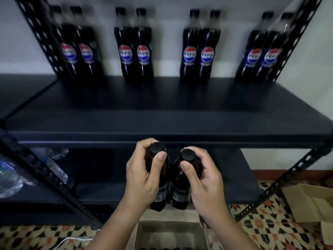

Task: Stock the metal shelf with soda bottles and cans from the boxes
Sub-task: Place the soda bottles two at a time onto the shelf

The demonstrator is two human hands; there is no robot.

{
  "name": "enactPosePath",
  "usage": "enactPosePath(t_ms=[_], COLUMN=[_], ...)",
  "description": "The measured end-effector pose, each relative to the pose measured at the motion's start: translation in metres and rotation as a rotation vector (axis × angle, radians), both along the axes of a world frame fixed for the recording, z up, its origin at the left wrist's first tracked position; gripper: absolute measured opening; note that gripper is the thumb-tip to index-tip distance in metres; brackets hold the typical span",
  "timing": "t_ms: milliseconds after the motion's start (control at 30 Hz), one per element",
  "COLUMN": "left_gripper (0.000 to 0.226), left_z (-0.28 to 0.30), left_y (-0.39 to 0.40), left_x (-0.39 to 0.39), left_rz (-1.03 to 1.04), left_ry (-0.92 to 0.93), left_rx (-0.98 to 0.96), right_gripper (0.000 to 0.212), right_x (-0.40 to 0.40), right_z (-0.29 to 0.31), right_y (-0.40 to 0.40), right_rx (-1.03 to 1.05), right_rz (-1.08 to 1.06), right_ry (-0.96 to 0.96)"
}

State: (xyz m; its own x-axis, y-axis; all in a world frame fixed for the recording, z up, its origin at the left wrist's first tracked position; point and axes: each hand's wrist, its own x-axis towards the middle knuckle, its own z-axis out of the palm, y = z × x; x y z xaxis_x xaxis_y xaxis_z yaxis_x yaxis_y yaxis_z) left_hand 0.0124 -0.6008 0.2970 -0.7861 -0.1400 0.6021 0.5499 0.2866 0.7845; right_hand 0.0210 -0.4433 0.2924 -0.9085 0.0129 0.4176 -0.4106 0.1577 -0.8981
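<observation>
Nearest, bottom centre: open box on patterned floor, dark cap tops just visible at its lower edge, so prob. more stock inside. Sits directly under the hands, handy for lifting straight up.

Above box: left hand wrapped round neck/shoulder of left bottle, thumb by the cap. Right hand gripping right bottle the same way. Both bottles dark w/ black caps, upright, side by side and touching or nearly so; held high on the neck, likely because that's what sticks out of a packed box. Carried as a pair, matching the shelf pattern.

Mid: metal shelf front edge just beyond the hands; the board itself bare toward the front. Lower tier, left: clear plastic bottles, blurred, count unclear.

Far, back of the board vs. wall: eight Pepsi bottles in four pairs – pair 1, pair 2, pair 3, pair 4 – labels facing out, gaps between pairs. Pushed to the back, presumably to leave front room for more rows.

Far right on floor: second box, flaps open, contents not visible.

Judgement: the held pair is en route to the shelf; not yet placed.
</observation>
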Motion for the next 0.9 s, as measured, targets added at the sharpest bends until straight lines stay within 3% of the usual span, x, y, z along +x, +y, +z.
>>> enactPosePath(t_ms=[233, 433, 900], left_gripper=[0.025, 0.026, 0.028], left_z=[0.121, 0.184, 0.185], left_y=[0.001, -0.002, -0.004], left_x=[-0.002, -0.02, -0.088], left_rz=[0.029, 0.041, 0.083], left_ry=[0.067, 0.131, 0.128], left_rx=[0.006, 0.0, 0.017], right_gripper=[0.016, 0.016, 0.03], right_x=[-0.003, -0.018, -0.087], right_z=[0.12, 0.184, 0.197], right_y=[-0.005, -0.012, -0.028], right_rx=[-0.054, -0.115, -0.145], right_rz=[0.004, 0.002, -0.094], right_ry=[0.087, 0.155, 0.144])
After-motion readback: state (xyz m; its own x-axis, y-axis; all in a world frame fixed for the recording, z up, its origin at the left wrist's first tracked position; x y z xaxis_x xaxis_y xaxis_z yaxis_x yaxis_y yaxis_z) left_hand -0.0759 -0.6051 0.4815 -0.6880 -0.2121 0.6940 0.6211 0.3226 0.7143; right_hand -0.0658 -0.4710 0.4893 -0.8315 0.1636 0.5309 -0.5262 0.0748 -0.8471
